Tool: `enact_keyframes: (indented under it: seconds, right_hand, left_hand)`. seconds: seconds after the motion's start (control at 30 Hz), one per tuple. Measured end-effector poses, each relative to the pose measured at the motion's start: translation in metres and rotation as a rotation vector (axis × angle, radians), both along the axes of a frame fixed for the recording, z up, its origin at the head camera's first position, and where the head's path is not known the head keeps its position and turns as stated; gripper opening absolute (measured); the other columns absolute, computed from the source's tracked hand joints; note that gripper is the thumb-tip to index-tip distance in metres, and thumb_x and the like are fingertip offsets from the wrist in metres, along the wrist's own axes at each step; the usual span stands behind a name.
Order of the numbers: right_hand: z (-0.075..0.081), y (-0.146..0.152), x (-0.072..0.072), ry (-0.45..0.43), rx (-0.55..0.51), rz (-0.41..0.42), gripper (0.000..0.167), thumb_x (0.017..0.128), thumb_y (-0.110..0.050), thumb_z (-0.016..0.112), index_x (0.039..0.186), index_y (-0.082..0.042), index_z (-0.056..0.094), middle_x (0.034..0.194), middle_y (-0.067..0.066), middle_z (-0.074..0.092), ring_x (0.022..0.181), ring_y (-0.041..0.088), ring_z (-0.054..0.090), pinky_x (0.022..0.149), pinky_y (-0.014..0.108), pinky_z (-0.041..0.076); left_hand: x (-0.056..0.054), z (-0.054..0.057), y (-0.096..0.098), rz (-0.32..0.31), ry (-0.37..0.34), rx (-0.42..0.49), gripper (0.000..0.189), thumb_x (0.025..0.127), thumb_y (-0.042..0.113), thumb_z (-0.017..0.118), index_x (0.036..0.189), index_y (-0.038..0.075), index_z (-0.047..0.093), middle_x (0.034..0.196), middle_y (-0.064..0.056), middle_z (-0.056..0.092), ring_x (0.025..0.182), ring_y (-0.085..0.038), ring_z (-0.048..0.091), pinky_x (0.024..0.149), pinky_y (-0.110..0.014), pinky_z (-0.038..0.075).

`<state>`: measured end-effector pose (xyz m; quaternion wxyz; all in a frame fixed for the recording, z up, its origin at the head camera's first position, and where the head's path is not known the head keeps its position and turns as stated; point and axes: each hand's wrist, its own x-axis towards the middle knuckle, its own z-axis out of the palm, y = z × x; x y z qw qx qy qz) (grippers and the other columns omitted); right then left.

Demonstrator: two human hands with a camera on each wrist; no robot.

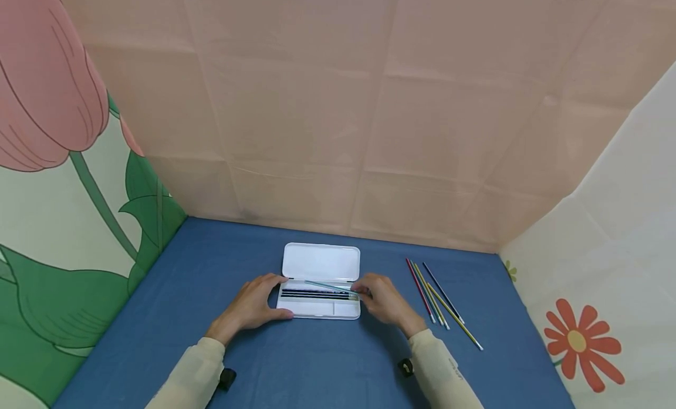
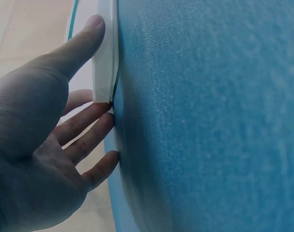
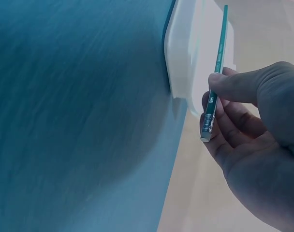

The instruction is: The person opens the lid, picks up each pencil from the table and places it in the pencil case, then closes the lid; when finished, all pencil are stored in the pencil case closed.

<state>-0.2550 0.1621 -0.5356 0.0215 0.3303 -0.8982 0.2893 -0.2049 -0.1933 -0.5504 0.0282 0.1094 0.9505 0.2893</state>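
Note:
A white pencil case lies on the blue cloth with its lid raised at the back. My left hand holds its left end, thumb on the front wall and fingers around the far corner. In my right hand, thumb and fingers pinch a green pencil near its eraser end. HB is printed on it, and its other end points left over the case. Several dark pencils lie side by side inside the case.
To the right of the case, several loose pencils, red, yellow, green and dark, lie on the blue cloth. A plain beige backdrop stands behind, with flower-printed sheets at both sides.

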Motion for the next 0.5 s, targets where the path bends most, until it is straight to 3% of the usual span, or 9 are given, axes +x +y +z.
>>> enact_keyframes:
  seconds: [0.07,0.1,0.2,0.3,0.33,0.5]
  right_hand:
    - [0.0,-0.003,-0.002,0.015,-0.025,0.031,0.022,0.097,0.009,0.075,0.114,-0.002,0.085,0.105,0.011,0.081,0.091,0.015,0.068,0.081,0.038,0.062]
    - [-0.01,-0.001,-0.009,0.04,-0.047,0.063,0.02,0.101,0.004,0.074,0.115,-0.004,0.086,0.106,0.009,0.081,0.092,0.014,0.068,0.082,0.037,0.062]
    - [-0.011,-0.005,-0.011,0.059,-0.061,0.096,0.021,0.1,0.005,0.073,0.115,-0.003,0.086,0.106,0.008,0.081,0.093,0.013,0.069,0.082,0.039,0.064]
    - [-0.012,-0.012,-0.013,0.038,-0.036,0.089,0.021,0.101,0.004,0.072,0.116,-0.004,0.086,0.107,0.009,0.081,0.096,0.016,0.072,0.086,0.04,0.066]
    - [-0.002,-0.018,-0.006,0.014,-0.013,0.067,0.023,0.098,0.009,0.073,0.115,-0.001,0.086,0.106,0.012,0.081,0.095,0.019,0.073,0.085,0.042,0.067]
    - [-0.001,-0.029,-0.008,-0.004,0.046,0.042,0.022,0.102,0.008,0.073,0.116,-0.003,0.086,0.108,0.012,0.082,0.099,0.022,0.076,0.09,0.043,0.068]
  left_hand:
    - [0.0,-0.001,0.0,-0.002,0.004,-0.003,0.087,0.086,0.05,0.099,0.155,0.008,0.066,0.16,-0.022,0.065,0.148,-0.048,0.06,0.123,-0.075,0.044]
    - [-0.001,-0.001,0.0,-0.001,0.003,0.0,0.087,0.086,0.049,0.099,0.155,0.008,0.066,0.16,-0.021,0.065,0.149,-0.048,0.06,0.123,-0.074,0.044]
    - [-0.001,-0.001,0.0,-0.004,0.011,-0.003,0.086,0.087,0.049,0.099,0.155,0.008,0.066,0.159,-0.021,0.065,0.148,-0.048,0.06,0.123,-0.075,0.044]
    - [-0.001,-0.002,0.0,0.001,0.006,0.0,0.087,0.087,0.049,0.099,0.155,0.008,0.066,0.16,-0.021,0.065,0.149,-0.047,0.06,0.124,-0.074,0.044]
    - [-0.001,-0.002,0.0,0.002,0.004,0.002,0.087,0.087,0.048,0.099,0.156,0.008,0.065,0.16,-0.021,0.065,0.149,-0.047,0.06,0.124,-0.074,0.043]
    - [-0.002,-0.002,0.0,0.001,0.008,0.001,0.087,0.086,0.048,0.1,0.155,0.007,0.066,0.159,-0.022,0.065,0.149,-0.049,0.06,0.124,-0.075,0.044]
